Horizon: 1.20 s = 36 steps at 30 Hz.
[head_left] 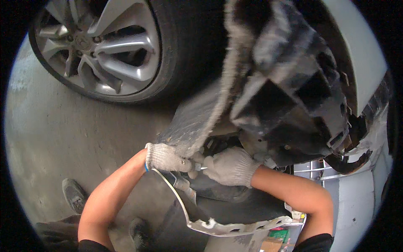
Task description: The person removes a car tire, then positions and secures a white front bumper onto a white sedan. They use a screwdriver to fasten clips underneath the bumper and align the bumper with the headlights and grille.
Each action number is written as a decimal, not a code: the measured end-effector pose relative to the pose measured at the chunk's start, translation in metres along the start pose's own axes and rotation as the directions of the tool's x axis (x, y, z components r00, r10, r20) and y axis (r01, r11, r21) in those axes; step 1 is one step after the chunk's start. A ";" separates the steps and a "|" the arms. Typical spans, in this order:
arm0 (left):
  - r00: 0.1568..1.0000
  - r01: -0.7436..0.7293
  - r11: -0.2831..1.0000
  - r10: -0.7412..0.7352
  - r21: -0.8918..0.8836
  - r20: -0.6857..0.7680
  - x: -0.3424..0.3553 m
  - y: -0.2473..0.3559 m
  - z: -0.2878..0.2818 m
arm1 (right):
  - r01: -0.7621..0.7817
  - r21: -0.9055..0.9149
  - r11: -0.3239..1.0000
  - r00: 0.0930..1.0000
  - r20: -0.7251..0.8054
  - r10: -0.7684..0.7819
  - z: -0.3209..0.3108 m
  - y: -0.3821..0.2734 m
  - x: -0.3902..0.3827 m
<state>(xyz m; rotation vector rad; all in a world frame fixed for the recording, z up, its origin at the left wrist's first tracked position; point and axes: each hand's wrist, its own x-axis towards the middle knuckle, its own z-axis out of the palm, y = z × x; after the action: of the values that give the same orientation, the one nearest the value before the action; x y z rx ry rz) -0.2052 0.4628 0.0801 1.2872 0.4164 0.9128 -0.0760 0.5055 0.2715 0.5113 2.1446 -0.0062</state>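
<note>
My left hand [168, 158], in a pale knitted work glove, is closed by the lower edge of the dark wheel-arch liner [195, 111]. What its fingers pinch is hard to make out. Facing it closely is my right hand [233, 166], gloved alike, with curled fingers around a small white piece [204, 168] whose short end shows between the two hands. The piece's kind is too small to tell. Just below the hands runs a thin white body panel edge [180, 201], with a notched flange curving to the right.
A car wheel [113, 46] with a silver rim stands at the upper left. Black ribbed plastic [289, 92] hangs above my right hand, beside a pale body panel [361, 54]. A wire rack [310, 170] and boxes [273, 243] are at the right. My shoe [74, 196] rests on the concrete floor [54, 138].
</note>
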 end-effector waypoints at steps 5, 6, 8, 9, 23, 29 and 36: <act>0.989 -0.132 0.987 0.125 -0.089 -0.082 0.001 -0.003 0.008 | -0.018 0.151 0.988 0.998 -0.061 0.027 -0.002 0.003 -0.004; 0.986 -0.127 0.980 0.107 -0.152 -0.129 -0.002 -0.001 0.011 | -0.015 0.198 0.980 0.992 -0.119 0.039 0.000 0.003 -0.004; 0.982 -0.119 0.980 0.093 -0.157 -0.167 0.003 -0.001 0.013 | 0.065 0.175 0.982 0.960 -0.278 -0.014 0.028 0.012 -0.003; 0.979 -0.110 0.981 0.079 -0.158 -0.187 0.005 -0.002 0.014 | 0.129 0.118 0.985 0.941 -0.327 -0.084 0.049 0.021 0.001; 0.955 -0.075 0.987 0.031 -0.141 -0.294 0.008 0.003 0.026 | 0.081 0.546 0.834 0.951 -0.291 0.099 0.020 0.012 -0.004; 0.939 -0.219 0.940 0.130 -0.262 -0.318 0.007 -0.009 0.034 | 0.053 0.123 0.991 0.965 -0.263 -0.019 0.030 0.014 0.004; 0.874 -0.163 0.968 0.053 -0.190 -0.482 0.012 -0.022 0.042 | 0.151 -0.166 0.974 0.967 -0.178 -0.181 0.028 0.013 0.007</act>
<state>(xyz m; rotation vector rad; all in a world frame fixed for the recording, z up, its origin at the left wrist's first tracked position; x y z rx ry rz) -0.1605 0.4454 0.0738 0.8743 0.6065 1.3410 -0.0523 0.5147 0.2520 0.2501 2.3495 0.1155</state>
